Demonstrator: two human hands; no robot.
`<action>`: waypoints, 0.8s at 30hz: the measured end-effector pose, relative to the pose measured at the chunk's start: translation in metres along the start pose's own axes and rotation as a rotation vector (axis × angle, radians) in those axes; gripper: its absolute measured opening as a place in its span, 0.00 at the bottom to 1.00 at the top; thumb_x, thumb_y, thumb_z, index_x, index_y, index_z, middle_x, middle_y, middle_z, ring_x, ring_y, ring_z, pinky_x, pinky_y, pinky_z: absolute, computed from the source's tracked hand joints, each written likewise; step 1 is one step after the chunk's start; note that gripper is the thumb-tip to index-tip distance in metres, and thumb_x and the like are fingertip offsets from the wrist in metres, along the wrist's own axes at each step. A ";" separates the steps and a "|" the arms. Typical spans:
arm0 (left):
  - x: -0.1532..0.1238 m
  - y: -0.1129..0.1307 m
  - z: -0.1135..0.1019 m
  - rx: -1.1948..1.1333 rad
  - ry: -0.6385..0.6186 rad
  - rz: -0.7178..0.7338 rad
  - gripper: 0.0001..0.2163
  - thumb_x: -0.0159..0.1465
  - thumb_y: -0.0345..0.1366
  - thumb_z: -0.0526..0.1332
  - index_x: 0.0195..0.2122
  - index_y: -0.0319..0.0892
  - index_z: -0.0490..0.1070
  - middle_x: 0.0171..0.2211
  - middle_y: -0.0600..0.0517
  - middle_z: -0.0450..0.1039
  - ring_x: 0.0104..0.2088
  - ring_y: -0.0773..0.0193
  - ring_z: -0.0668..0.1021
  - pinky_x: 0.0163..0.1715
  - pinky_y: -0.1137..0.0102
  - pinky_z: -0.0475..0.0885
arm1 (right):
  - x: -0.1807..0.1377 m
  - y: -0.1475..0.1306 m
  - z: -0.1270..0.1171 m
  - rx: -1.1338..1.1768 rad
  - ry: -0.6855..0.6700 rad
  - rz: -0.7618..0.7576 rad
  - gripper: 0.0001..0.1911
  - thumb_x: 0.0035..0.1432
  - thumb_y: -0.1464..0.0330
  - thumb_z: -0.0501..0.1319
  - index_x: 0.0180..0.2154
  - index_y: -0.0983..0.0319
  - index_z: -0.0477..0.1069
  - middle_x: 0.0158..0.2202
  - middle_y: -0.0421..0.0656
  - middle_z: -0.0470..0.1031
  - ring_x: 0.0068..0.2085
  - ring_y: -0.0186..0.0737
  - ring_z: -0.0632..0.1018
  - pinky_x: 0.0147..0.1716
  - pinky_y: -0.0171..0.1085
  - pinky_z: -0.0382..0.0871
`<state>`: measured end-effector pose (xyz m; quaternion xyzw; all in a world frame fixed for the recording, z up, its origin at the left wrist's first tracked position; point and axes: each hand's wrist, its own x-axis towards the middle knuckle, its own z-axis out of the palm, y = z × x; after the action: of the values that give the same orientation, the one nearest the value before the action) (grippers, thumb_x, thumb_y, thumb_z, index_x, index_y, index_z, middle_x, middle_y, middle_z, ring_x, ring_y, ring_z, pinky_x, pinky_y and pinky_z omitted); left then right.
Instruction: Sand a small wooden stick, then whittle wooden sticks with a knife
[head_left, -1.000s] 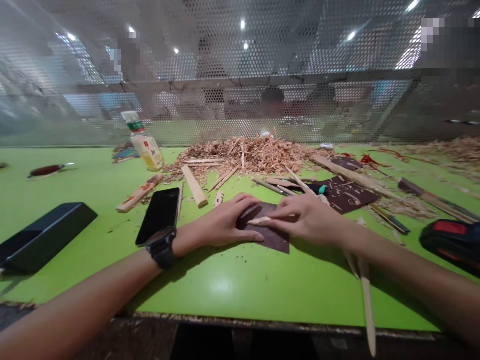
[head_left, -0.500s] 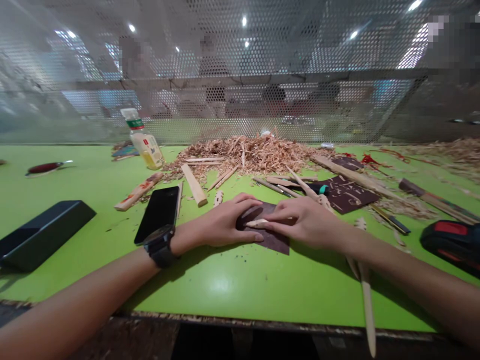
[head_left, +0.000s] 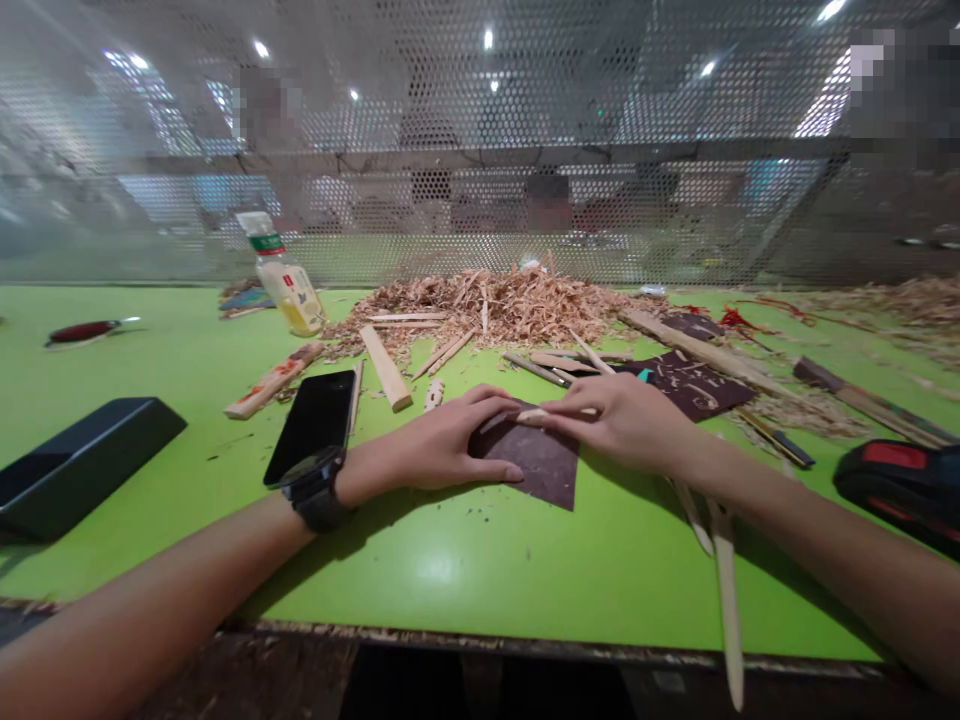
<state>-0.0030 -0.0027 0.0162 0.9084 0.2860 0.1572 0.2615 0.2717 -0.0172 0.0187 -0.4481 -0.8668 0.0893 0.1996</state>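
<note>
A dark brown sheet of sandpaper [head_left: 538,468] lies on the green table. My left hand [head_left: 446,440] rests on the sheet's left part, thumb and fingers spread apart, holding nothing. Between the thumb and fingers of my right hand [head_left: 630,420] is a small pale wooden piece with a pointed end [head_left: 532,417], against the sheet near its far edge. Part of the piece is hidden by the fingers. Beneath my right forearm lies a long wooden stick [head_left: 726,600], its pointed tip reaching past the table's front edge.
Wood shavings [head_left: 510,305] are heaped at the back before a perforated metal screen [head_left: 487,200]. To the left are a phone [head_left: 311,425], a bottle [head_left: 289,290], a dark block-shaped object [head_left: 90,465] and a red-handled knife [head_left: 82,331]. A tape measure [head_left: 900,485] sits at the right.
My right hand has moved the wooden piece away from me across the sandpaper, toward its far edge. My left hand stays on the sheet, its thumb now farther from the piece.
</note>
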 end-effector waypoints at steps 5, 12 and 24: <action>0.000 -0.008 -0.003 0.098 0.041 -0.061 0.39 0.60 0.62 0.71 0.67 0.45 0.69 0.64 0.39 0.69 0.61 0.43 0.76 0.59 0.53 0.73 | 0.001 0.008 -0.006 -0.108 0.042 0.075 0.15 0.72 0.58 0.62 0.48 0.52 0.87 0.42 0.46 0.88 0.36 0.45 0.82 0.32 0.40 0.71; 0.002 -0.007 -0.004 0.105 0.060 -0.042 0.36 0.61 0.62 0.71 0.63 0.45 0.70 0.62 0.41 0.70 0.61 0.46 0.75 0.61 0.53 0.72 | -0.005 -0.013 0.003 0.068 -0.044 -0.051 0.13 0.73 0.57 0.63 0.52 0.44 0.85 0.42 0.40 0.88 0.37 0.41 0.82 0.33 0.38 0.70; -0.002 -0.016 -0.001 0.276 0.099 -0.193 0.39 0.66 0.65 0.64 0.69 0.43 0.64 0.74 0.33 0.57 0.74 0.36 0.60 0.72 0.42 0.58 | 0.000 0.019 -0.030 -0.100 -0.082 0.253 0.25 0.65 0.41 0.63 0.42 0.50 0.89 0.31 0.43 0.87 0.23 0.38 0.77 0.18 0.37 0.60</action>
<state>-0.0123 0.0078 0.0078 0.8950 0.4033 0.1352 0.1340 0.2989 -0.0064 0.0396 -0.5593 -0.8142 0.0885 0.1287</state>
